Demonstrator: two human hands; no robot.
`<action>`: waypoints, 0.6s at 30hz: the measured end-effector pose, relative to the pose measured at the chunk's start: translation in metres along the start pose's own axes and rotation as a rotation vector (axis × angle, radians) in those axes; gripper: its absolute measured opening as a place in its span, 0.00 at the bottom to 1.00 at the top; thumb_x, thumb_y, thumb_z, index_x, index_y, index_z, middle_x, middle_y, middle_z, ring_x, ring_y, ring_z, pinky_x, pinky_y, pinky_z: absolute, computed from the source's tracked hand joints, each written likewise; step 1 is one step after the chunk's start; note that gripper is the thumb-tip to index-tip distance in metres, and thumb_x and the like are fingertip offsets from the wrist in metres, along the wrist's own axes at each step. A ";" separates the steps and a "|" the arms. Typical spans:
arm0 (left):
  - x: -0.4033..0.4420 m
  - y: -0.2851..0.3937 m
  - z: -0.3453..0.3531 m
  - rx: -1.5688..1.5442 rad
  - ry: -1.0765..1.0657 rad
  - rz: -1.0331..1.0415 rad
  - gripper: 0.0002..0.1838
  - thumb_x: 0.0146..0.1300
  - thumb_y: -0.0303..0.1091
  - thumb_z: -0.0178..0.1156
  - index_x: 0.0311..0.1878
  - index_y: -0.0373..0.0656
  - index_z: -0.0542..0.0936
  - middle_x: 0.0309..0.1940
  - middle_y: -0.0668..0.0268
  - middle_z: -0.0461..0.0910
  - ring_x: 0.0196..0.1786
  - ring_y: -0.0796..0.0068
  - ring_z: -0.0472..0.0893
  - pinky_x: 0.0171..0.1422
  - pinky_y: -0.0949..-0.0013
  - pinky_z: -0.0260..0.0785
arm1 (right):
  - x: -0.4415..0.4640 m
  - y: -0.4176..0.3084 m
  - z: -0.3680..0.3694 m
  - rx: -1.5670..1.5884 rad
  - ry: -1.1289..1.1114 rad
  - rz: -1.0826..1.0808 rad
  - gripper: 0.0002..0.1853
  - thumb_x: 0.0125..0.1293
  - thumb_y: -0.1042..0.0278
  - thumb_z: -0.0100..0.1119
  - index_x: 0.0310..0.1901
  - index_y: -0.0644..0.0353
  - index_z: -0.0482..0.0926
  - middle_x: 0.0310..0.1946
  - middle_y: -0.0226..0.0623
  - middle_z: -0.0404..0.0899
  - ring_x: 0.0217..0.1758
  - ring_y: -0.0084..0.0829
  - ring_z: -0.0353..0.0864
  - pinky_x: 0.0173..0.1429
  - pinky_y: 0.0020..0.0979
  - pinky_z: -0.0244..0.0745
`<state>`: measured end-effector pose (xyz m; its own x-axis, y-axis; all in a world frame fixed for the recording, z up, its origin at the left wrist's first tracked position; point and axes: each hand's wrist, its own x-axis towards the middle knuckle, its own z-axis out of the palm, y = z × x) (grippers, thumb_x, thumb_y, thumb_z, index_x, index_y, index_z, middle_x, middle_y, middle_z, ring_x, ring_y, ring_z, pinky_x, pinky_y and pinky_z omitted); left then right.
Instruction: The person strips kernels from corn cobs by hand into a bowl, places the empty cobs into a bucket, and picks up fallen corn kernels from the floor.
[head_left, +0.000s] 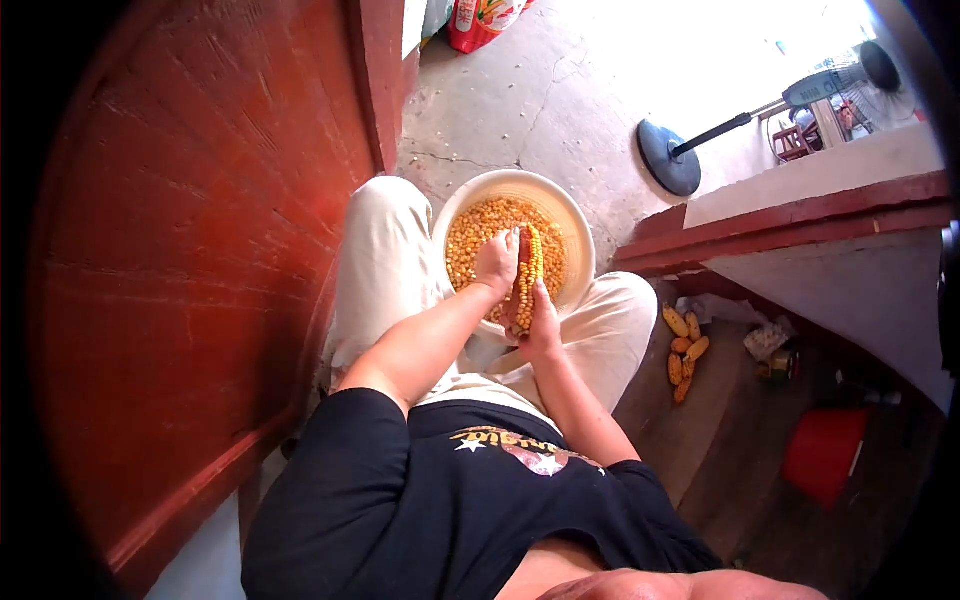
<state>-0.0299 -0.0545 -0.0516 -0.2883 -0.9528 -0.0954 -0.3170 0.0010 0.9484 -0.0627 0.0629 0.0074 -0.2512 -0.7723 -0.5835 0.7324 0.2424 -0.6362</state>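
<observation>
A corn cob (533, 268), partly stripped of its kernels, is held over a white round basin (580, 235) between my knees. Yellow kernels stay on its right side, while its left side shows bare reddish core. My left hand (497, 262) presses against the upper left side of the cob with its fingers drawn together. Lower down, my right hand (543, 325) is wrapped round the cob's bottom end. Loose yellow kernels (465, 240) cover the inside of the basin beneath both hands.
Several corn cobs (680, 350) lie on the floor at the right, near a red object (826, 455). A fan with a round black base (668, 158) stands at the upper right. A red wooden door (210, 250) rises at the left; a red bag (480, 25) lies at the top.
</observation>
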 end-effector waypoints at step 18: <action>-0.005 -0.005 -0.007 -0.237 -0.185 -0.104 0.30 0.63 0.57 0.44 0.41 0.34 0.76 0.34 0.49 0.79 0.41 0.55 0.79 0.43 0.61 0.68 | 0.016 0.009 -0.010 -0.144 0.056 -0.184 0.18 0.65 0.50 0.46 0.39 0.60 0.70 0.22 0.33 0.74 0.16 0.25 0.71 0.15 0.25 0.64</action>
<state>-0.0208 -0.0519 -0.0542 -0.4319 -0.8724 -0.2287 -0.1402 -0.1855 0.9726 -0.0665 0.0585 -0.0130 -0.4099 -0.7787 -0.4751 0.5741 0.1845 -0.7977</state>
